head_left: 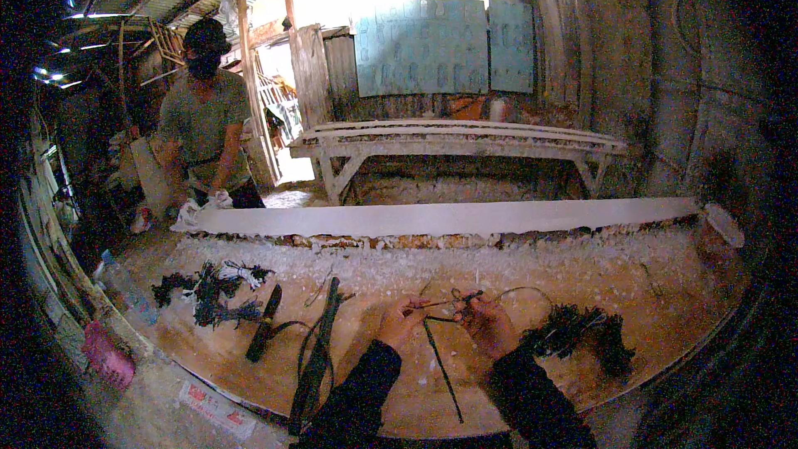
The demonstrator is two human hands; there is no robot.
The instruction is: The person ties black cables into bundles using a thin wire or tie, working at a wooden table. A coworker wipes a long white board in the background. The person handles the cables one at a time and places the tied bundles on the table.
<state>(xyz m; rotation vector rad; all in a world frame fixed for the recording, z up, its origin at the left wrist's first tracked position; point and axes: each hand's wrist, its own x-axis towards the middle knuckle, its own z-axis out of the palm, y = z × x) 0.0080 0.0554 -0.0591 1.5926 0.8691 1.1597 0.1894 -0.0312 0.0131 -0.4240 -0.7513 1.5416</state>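
My left hand [401, 321] and my right hand [486, 324] are close together over a brown worktable [249, 357]. Both pinch a thin dark wire [455, 298] that loops off to the right. A thin dark rod [442, 370] lies on the table below my hands. A dark tangled bundle [582, 333] sits just right of my right hand. Both of my forearms are in dark sleeves.
A long white slab [449, 218] runs across the table's far side, where another person [204, 116] bends over its left end. Dark tied bundles [212, 291], a dark-handled tool [264, 324] and black straps [320, 349] lie left. A white bench [457, 143] stands behind.
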